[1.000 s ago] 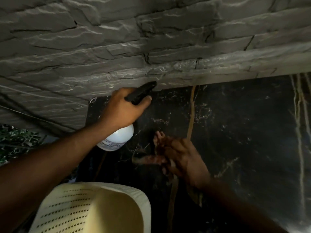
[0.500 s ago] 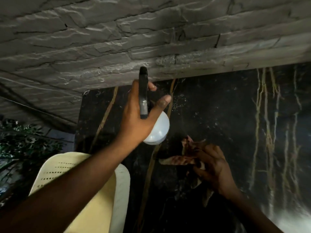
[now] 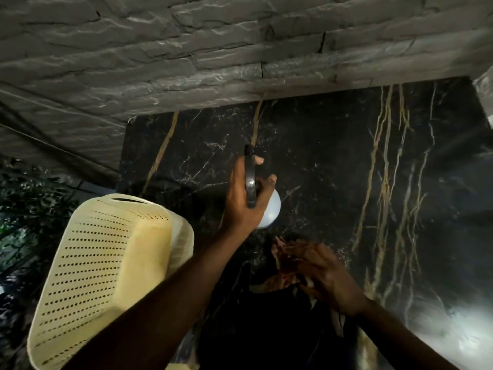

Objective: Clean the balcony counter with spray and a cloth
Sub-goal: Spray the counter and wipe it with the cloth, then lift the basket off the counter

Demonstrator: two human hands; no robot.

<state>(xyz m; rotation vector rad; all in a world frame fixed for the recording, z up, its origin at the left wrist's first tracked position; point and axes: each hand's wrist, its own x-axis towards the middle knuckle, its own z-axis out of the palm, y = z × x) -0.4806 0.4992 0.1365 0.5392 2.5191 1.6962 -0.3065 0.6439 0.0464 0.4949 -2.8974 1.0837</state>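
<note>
The counter is black marble with gold veins. My left hand grips a spray bottle, white in the body with a black trigger head, held above the counter's middle with its nozzle aimed away from me. Just below it my right hand presses a dark brownish cloth flat on the marble, fingers spread over it. Part of the cloth is hidden under that hand.
A cream perforated plastic basket stands at the counter's left end, close under my left forearm. A grey rough-stone wall runs along the counter's far edge. Foliage shows beyond the left edge. Glare lies on the marble at lower right.
My left hand has carried the spray bottle to the right and turned its nozzle to face away. My right hand with the cloth has slid right along the counter. The view has shifted right.
</note>
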